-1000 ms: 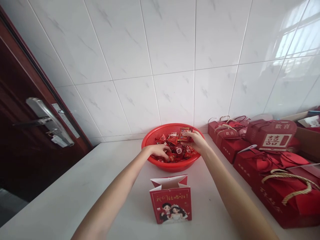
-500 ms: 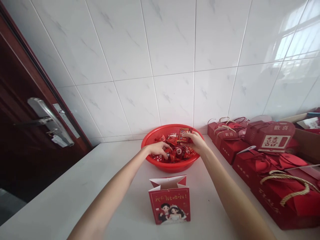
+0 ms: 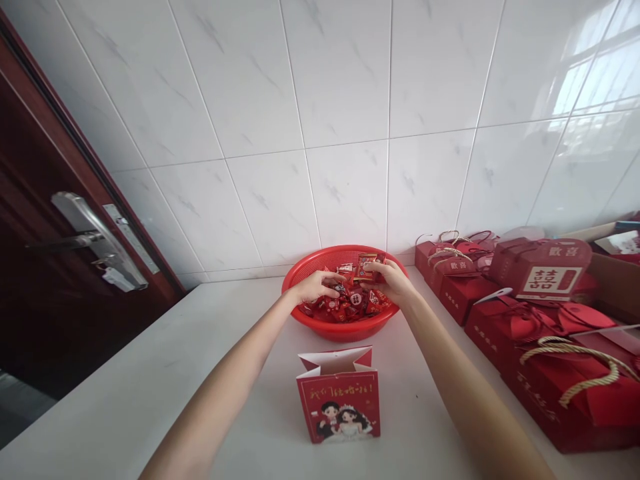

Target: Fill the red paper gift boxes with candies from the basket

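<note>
A red plastic basket [image 3: 345,330] with a perforated wall holds many wrapped sweets [image 3: 356,299], mostly red. My left hand [image 3: 316,287] reaches over its left side, thumb and fingers apart and bent down among the sweets; whether one touches its fingertips is hard to tell. At the right rear of the basket, my right hand [image 3: 393,280] pinches a flat sweet packet [image 3: 367,263] in a brownish-red wrapper with gold edges. A red paper gift box [image 3: 340,407] with a cartoon bride and groom stands upright in front of the basket, its top open.
Several red gift boxes [image 3: 530,360] with rope handles and ribbons line the right side of the white tabletop [image 3: 200,373]. Behind them is an open cardboard carton [image 3: 617,287]. A tiled wall [image 3: 345,193] borders the back, and a dark wooden door [image 3: 45,280] stands at left.
My left hand has shifted up and back, from the sweets at the basket's front toward its middle. My right hand stays at the right rear with the packet. The gift box has not moved.
</note>
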{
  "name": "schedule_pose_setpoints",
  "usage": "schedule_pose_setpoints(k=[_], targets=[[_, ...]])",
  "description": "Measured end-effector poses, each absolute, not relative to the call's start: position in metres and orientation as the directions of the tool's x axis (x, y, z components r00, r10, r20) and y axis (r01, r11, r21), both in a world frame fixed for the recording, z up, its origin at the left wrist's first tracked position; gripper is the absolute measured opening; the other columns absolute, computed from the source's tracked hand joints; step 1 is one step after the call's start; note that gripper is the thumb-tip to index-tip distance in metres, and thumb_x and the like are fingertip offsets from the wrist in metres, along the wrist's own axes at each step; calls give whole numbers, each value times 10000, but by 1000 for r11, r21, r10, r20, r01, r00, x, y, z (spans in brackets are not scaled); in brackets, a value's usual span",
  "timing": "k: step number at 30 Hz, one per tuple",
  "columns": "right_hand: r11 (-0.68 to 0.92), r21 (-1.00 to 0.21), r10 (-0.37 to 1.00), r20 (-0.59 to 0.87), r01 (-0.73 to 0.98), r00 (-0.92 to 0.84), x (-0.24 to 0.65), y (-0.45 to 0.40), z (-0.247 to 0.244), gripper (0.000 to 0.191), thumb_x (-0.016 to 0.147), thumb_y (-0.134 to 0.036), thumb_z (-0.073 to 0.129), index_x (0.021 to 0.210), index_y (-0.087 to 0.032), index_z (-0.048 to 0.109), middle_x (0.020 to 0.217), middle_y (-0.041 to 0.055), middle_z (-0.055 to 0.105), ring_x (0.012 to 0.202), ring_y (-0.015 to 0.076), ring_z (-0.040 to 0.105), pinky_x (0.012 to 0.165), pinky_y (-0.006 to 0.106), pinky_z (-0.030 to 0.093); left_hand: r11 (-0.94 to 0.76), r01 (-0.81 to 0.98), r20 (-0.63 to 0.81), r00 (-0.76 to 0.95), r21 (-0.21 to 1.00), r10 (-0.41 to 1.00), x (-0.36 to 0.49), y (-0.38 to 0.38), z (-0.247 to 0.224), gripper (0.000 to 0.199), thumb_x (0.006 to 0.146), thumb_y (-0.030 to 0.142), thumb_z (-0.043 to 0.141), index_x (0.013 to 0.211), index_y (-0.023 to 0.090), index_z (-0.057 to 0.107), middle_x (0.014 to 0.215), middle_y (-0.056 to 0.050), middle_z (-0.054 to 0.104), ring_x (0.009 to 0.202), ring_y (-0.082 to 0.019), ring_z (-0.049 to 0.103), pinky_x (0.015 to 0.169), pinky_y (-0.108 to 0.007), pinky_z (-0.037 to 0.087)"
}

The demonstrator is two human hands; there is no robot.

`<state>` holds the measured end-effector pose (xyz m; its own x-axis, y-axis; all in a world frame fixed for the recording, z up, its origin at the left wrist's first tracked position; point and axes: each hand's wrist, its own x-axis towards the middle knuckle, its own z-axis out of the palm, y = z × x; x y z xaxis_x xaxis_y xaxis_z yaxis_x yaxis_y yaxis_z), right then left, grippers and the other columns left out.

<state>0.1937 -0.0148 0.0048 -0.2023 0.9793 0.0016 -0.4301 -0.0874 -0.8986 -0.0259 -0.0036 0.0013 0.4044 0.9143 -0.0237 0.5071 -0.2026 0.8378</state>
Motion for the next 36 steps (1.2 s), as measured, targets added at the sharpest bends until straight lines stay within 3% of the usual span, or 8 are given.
schedule_pose_setpoints(k=[4, 8, 14, 18, 24, 28, 33, 36], targets=[[-88, -899, 980, 0, -429, -200, 194, -15, 5, 111, 632, -113, 725, 669, -179, 645, 734, 26, 692, 746, 178, 661, 567, 276, 612, -191, 573, -22, 344, 797, 939, -25, -1, -1, 438, 636, 261, 717, 1061, 167, 769, 1183, -84, 734, 1136, -273, 628, 982, -335, 462], [-92, -899, 980, -6, -429, -198, 194, -15, 5, 107, 643, -101, 710, 692, -174, 649, 735, 26, 691, 750, 180, 665, 568, 280, 611, -161, 665, -37, 274, 729, 961, -25, 3, -4, 296, 725, 271, 571, 899, 164, 785, 1005, -59, 773, 1004, -243, 661, 911, -309, 480], [-85, -901, 981, 0, -426, -196, 194, -15, 4, 107, 642, -109, 716, 705, -163, 649, 738, 29, 701, 739, 177, 675, 567, 273, 614, -118, 819, -115, 218, 562, 969, -27, 4, -8, 290, 754, 242, 483, 594, 162, 712, 752, -73, 750, 794, -228, 668, 772, -295, 483], [-78, -901, 981, 7, -426, -195, 193, -15, 3, 114, 636, -105, 710, 723, -163, 663, 734, 30, 710, 705, 172, 676, 537, 257, 601, -192, 861, -170, 302, 471, 938, -24, -3, -6, 200, 703, 214, 602, 784, 176, 781, 858, -45, 771, 828, -216, 678, 751, -256, 478], [-76, -902, 978, 16, -424, -208, 193, -16, 3, 118, 621, -112, 721, 712, -162, 663, 726, 36, 707, 671, 170, 674, 509, 244, 588, -307, 864, -234, 419, 398, 877, -20, -8, -4, 624, 697, 223, 687, 1319, 250, 665, 1012, -43, 769, 861, -221, 688, 717, -243, 481], [-77, -903, 978, 14, -423, -208, 193, -16, 4, 139, 614, -117, 732, 720, -167, 658, 712, 27, 699, 677, 169, 675, 512, 236, 585, -430, 827, -210, 522, 361, 827, -21, -5, -7, 406, 770, 250, 666, 1166, 248, 753, 1149, -48, 751, 949, -220, 681, 778, -228, 464], [-86, -904, 977, 5, -419, -212, 193, -16, 3, 131, 623, -111, 726, 727, -160, 663, 735, 36, 704, 691, 169, 673, 517, 246, 591, -438, 820, -203, 531, 368, 823, -21, -4, -9, 268, 870, 306, 569, 878, 184, 807, 813, -52, 769, 714, -192, 655, 673, -242, 438], [-83, -904, 976, 11, -419, -216, 193, -16, 4, 128, 628, -113, 737, 714, -163, 657, 743, 32, 699, 718, 179, 683, 529, 261, 601, -428, 820, -205, 526, 379, 826, -18, -6, -6, 281, 815, 257, 614, 1016, 206, 803, 921, -49, 781, 793, -204, 671, 728, -244, 450]])
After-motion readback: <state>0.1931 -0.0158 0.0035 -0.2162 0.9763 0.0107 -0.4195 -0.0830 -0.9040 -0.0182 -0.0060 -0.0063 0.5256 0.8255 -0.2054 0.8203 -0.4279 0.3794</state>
